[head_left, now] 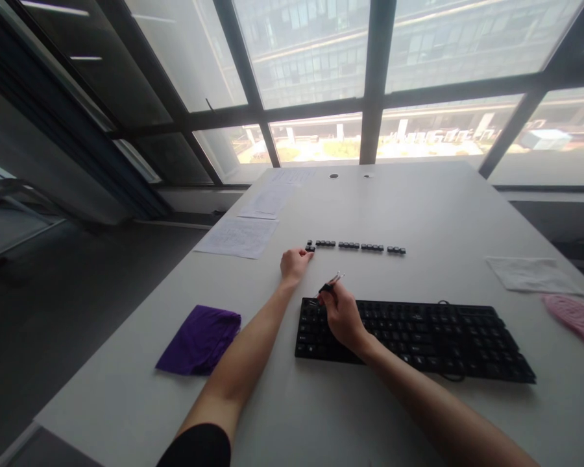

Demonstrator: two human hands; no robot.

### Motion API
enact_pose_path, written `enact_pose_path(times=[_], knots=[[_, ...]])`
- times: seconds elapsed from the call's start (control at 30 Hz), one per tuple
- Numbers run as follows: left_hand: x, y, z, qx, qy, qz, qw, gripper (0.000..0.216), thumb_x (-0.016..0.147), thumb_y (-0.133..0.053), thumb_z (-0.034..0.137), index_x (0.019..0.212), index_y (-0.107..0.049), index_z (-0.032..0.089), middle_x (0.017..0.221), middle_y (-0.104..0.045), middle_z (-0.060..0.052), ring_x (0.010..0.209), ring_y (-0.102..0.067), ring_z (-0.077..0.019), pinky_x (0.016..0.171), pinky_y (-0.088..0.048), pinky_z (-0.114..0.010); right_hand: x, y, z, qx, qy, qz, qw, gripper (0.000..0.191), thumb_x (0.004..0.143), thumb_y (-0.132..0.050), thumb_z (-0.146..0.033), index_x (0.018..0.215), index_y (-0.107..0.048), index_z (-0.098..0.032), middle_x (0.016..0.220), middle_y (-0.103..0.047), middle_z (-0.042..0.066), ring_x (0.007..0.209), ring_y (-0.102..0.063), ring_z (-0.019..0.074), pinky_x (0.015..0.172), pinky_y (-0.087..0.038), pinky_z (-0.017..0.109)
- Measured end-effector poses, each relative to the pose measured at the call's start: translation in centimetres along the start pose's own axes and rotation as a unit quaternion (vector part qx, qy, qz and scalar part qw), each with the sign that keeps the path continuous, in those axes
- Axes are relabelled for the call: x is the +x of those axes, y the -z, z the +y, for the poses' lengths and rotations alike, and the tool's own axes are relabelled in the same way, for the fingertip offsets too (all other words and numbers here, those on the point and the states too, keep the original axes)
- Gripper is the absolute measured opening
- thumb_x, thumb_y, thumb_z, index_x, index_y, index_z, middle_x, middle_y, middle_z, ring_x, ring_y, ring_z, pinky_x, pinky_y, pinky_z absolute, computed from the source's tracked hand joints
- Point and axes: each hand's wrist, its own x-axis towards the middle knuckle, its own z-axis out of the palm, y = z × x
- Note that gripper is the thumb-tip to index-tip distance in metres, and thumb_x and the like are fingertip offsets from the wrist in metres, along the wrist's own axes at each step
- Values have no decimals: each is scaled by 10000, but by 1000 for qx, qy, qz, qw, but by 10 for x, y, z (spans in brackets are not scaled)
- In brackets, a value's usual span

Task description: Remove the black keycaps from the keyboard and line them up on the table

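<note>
My left hand [294, 264] reaches to the left end of a row of black keycaps [349, 246]. Its fingers are pinched at a small black keycap [310, 249] that sits just in front of the row's first one. My right hand [343, 312] is closed around a keycap puller [328, 287] with a black grip and thin metal wires, which point up and away. That hand hovers over the left part of a black keyboard [428, 337], hiding some of its keys. The keyboard's top-left strip shows gaps where caps are off.
A folded purple cloth [199, 340] lies left of my left forearm. Papers [238, 237] rest along the table's left edge. At the right are a pale cloth [533, 275] and a pink hairbrush-like object [574, 318]. Windows stand beyond the white table [418, 207].
</note>
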Motion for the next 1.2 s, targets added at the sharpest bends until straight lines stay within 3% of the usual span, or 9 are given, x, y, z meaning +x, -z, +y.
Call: enact_pose_path(times=[0.17, 0.4, 0.57, 0.7, 0.87, 1.03, 1.2], knots=[[-25, 14, -2, -74, -20, 1, 997, 310, 795, -698, 442, 782, -755, 137, 726, -733, -52, 676, -636, -159, 649, -447, -237, 1, -1, 5, 22, -14, 28, 999, 120, 949, -483, -275, 930, -574, -198, 757, -653, 32, 712, -627, 195, 705, -494, 311], [-109, 50, 2, -132, -63, -21, 989, 308, 804, -688, 465, 711, -688, 172, 641, -661, -13, 596, -562, -142, 587, -440, -246, -2, 5, -10, -1, 6, 11, 1000, 147, 965, -463, -267, 891, -570, -200, 797, -654, 40, 736, -606, 191, 707, -463, 307], [-152, 64, 2, -145, -72, -47, 986, 251, 899, -581, 412, 813, -676, 196, 724, -674, -8, 648, -586, -148, 620, -462, -256, -2, 17, -14, -73, 42, -12, 996, 179, 953, -448, -217, 800, -540, -210, 750, -585, 19, 697, -527, 180, 689, -415, 296], [-157, 64, 0, -122, -159, -58, 978, 172, 899, -512, 226, 958, -673, 218, 877, -690, -24, 807, -603, -175, 728, -472, -290, -2, 19, -9, -89, 53, -49, 993, 177, 950, -442, -180, 799, -531, -209, 845, -527, 30, 723, -512, 169, 685, -423, 281], [-152, 59, -5, -118, -199, -99, 968, 302, 769, -447, 47, 910, -658, 211, 884, -666, -29, 875, -589, -190, 812, -479, -319, -5, 15, -2, -121, 70, -105, 985, 154, 948, -453, -138, 872, -566, -211, 990, -531, 52, 772, -544, 155, 737, -447, 277], [-153, 62, -3, -89, -237, -129, 959, 150, 882, -544, 194, 957, -672, 220, 954, -675, -54, 947, -573, -225, 897, -466, -372, -10, 14, 0, -176, 116, -155, 965, 187, 943, -446, -101, 858, -572, -210, 865, -542, 32, 721, -513, 154, 684, -420, 255], [-152, 64, 2, -76, -235, -153, 957, 102, 867, -659, 294, 937, -714, 245, 962, -680, -51, 969, -567, -238, 911, -459, -384, -10, 16, -4, -135, 101, -126, 978, 212, 945, -439, -126, 800, -571, -205, 806, -558, 21, 692, -508, 153, 668, -401, 261]])
